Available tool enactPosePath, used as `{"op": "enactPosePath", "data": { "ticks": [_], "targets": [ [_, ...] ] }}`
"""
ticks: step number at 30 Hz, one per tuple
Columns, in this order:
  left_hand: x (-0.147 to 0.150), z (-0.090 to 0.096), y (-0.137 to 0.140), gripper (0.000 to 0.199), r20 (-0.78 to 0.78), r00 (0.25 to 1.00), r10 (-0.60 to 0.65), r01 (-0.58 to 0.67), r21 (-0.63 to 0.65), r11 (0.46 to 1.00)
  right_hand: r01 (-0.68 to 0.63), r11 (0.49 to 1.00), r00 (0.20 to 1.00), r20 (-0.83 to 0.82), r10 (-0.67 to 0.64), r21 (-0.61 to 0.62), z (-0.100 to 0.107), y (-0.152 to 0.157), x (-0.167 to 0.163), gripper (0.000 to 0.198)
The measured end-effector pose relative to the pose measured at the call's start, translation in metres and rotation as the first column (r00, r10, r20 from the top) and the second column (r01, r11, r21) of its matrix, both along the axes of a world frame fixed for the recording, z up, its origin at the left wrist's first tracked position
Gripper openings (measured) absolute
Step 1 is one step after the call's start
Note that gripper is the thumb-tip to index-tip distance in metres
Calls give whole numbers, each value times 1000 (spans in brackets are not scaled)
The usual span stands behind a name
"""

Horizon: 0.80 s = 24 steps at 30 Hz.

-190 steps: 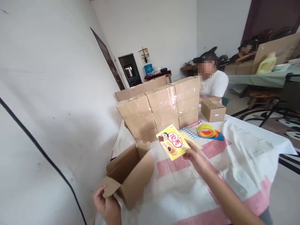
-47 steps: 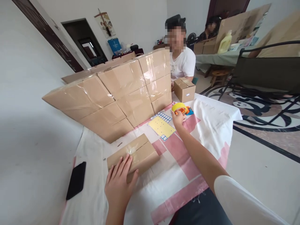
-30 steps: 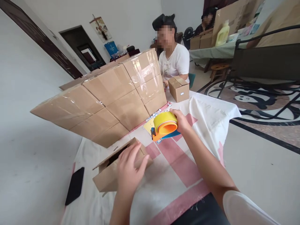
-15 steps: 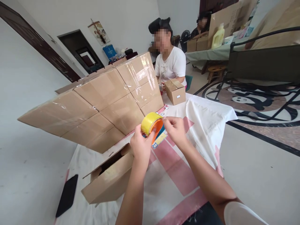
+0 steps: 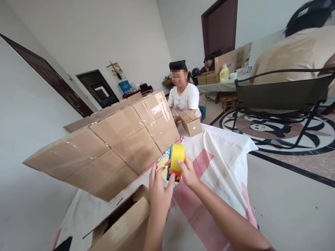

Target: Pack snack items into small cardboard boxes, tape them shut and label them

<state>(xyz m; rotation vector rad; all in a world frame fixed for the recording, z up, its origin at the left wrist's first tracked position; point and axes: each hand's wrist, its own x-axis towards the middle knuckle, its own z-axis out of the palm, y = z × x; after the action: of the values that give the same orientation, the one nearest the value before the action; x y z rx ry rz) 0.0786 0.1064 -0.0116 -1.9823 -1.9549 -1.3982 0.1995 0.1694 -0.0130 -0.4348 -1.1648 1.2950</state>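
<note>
While the right hand (image 5: 188,174) is closed around the yellow tape roll (image 5: 177,157) with its dispenser (image 5: 175,171), above the tablecloth (image 5: 222,153), the left hand (image 5: 160,190), half open, is just beside it (whether touching, I cannot tell), near an open carton (image 5: 131,225).

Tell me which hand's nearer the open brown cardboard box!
Left: the left hand is just right of the box; the right hand is farther right, holding the round yellow tape roll.

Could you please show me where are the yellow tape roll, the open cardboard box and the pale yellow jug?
Yellow tape roll (image 5: 177,154): head view, on its outer face.
Open cardboard box (image 5: 128,225): head view, on its near side wall.
Pale yellow jug (image 5: 224,74): head view, on its body.
</note>
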Motion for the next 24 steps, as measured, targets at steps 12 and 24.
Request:
{"op": "enactPosePath", "data": {
  "ticks": [12, 24],
  "targets": [
    [13, -34, -7, 42, 586, 809, -41, 129, -110, 986, 69, 941, 987, 112, -111, 331, -16, 8, -2, 58],
    [18, -34, -48, 55, 585, 811, -3, 104, -139, 985, 277, 862, 912, 168, -375, 425, -27, 24, 2, 53]
  ]
}}
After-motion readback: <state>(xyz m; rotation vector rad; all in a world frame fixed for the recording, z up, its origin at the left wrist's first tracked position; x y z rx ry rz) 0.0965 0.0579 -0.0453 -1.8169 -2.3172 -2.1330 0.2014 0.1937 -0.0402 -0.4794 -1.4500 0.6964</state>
